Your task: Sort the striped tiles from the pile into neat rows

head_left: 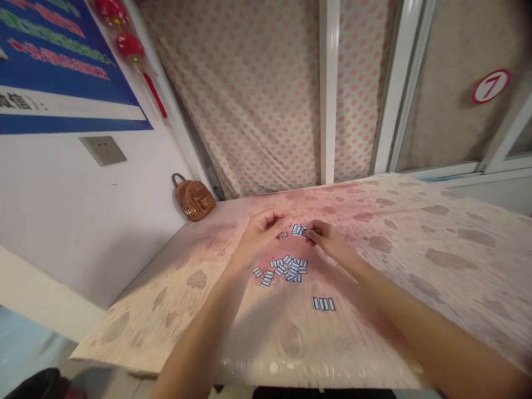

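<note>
My right hand [322, 235] pinches a small flat blue-and-white striped piece [298, 229] between thumb and fingertips, held up above the table. Close by on its left is my left hand [268, 226], its fingers curled and thumb pressed toward them; whatever it may hold is hidden. Just under the left fingertips a smaller striped piece [284, 234] shows. Below both hands, a loose pile of similar striped pieces [293, 269] lies on the table, some overlapping. One striped piece [323, 303] lies apart, nearer the front edge.
A patterned cloth covers the table [415, 249]. A small brown backpack-shaped bag [194, 198] stands at the back left corner against the wall. Behind the table hangs a dotted curtain [257, 100]. A wall socket [103, 151] and red lantern ornaments [129, 45] are on the left.
</note>
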A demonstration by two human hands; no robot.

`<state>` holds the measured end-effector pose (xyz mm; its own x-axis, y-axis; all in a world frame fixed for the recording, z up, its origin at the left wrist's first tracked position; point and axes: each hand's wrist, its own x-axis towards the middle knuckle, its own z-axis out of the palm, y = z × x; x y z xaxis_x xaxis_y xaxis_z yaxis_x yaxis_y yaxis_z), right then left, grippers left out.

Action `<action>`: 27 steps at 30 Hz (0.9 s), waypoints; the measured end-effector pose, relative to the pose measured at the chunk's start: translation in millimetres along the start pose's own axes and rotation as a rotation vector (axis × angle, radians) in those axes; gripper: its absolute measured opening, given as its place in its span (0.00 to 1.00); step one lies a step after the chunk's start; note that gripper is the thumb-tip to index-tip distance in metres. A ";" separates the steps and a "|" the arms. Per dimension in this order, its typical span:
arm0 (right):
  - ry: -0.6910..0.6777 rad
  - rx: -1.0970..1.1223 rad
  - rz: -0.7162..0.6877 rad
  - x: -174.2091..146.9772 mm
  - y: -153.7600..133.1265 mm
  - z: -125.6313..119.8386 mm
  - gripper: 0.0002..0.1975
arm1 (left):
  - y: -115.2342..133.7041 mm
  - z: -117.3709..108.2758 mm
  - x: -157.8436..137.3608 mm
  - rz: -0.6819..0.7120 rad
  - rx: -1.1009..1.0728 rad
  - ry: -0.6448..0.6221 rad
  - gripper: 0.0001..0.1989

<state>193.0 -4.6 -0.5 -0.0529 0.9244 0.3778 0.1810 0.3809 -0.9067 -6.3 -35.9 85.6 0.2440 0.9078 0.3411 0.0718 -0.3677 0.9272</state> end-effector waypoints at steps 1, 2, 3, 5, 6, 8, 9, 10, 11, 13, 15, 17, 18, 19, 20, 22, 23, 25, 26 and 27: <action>-0.008 0.008 -0.004 -0.5 -0.5 0.3 0.12 | -10.8 3.3 3.7 -0.032 0.006 0.026 0.13; -0.022 0.019 -0.005 -1.0 -0.6 0.7 0.12 | -22.3 7.1 7.1 -0.062 0.007 0.049 0.12; -0.037 0.032 -0.002 -1.5 -0.4 1.5 0.12 | -33.8 11.2 9.7 -0.085 0.001 0.059 0.12; -0.068 0.063 0.010 -2.4 0.5 4.1 0.13 | -54.0 18.1 11.6 -0.089 -0.029 0.041 0.12; -0.085 0.075 0.021 -2.7 0.8 5.8 0.13 | -61.9 20.4 11.1 -0.078 -0.036 0.029 0.11; -0.115 0.083 0.050 -3.3 0.3 9.1 0.14 | -72.4 21.9 8.7 -0.070 -0.018 0.032 0.09; -0.123 0.075 0.058 -3.6 -0.9 10.4 0.14 | -75.4 21.5 7.4 -0.080 -0.001 0.045 0.09; -0.124 0.062 0.055 -4.1 -2.9 11.3 0.14 | -77.3 20.7 6.4 -0.095 0.016 0.057 0.10; -0.114 0.045 0.040 -4.7 -5.6 12.0 0.13 | -78.4 20.0 5.7 -0.112 0.027 0.057 0.11; -0.088 0.003 -0.017 -6.7 -12.4 12.6 0.11 | -79.6 19.1 5.1 -0.129 0.027 0.033 0.13; -0.085 -0.048 -0.064 -9.7 -19.5 13.1 0.09 | -80.6 19.6 4.7 -0.108 0.018 -0.001 0.15; -0.094 -0.101 -0.097 -12.7 -24.5 13.7 0.08 | -81.6 20.8 4.3 -0.072 0.004 -0.037 0.16; -0.095 -0.121 -0.111 -13.8 -25.9 14.0 0.08 | -82.1 21.5 4.0 -0.061 -0.007 -0.055 0.16; -0.088 -0.133 -0.124 -14.4 -26.5 14.1 0.08 | -82.4 22.0 3.9 -0.062 -0.024 -0.072 0.17; -0.074 -0.140 -0.132 -14.5 -26.3 13.8 0.08 | -82.5 22.4 3.8 -0.075 -0.044 -0.087 0.17; -0.024 -0.138 -0.126 -13.2 -24.1 12.0 0.08 | -82.2 22.6 4.0 -0.122 -0.085 -0.101 0.20; 0.007 -0.129 -0.118 -11.9 -22.4 10.3 0.08 | -81.7 22.6 4.3 -0.147 -0.101 -0.097 0.20; 0.063 -0.093 -0.100 -8.5 -18.6 6.0 0.09 | -80.6 22.0 4.9 -0.197 -0.129 -0.065 0.22; 0.085 -0.073 -0.088 -6.8 -16.6 3.5 0.09 | -80.2 21.6 5.3 -0.226 -0.145 -0.041 0.22; 0.099 -0.052 -0.074 -5.1 -14.7 1.2 0.10 | -79.9 21.1 5.6 -0.256 -0.165 -0.019 0.22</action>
<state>189.4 -15.0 10.8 0.0287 0.8863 0.4622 0.2310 0.4440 -0.8657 9.7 -5.7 10.3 0.2560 0.9623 0.0919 -0.0249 -0.0885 0.9958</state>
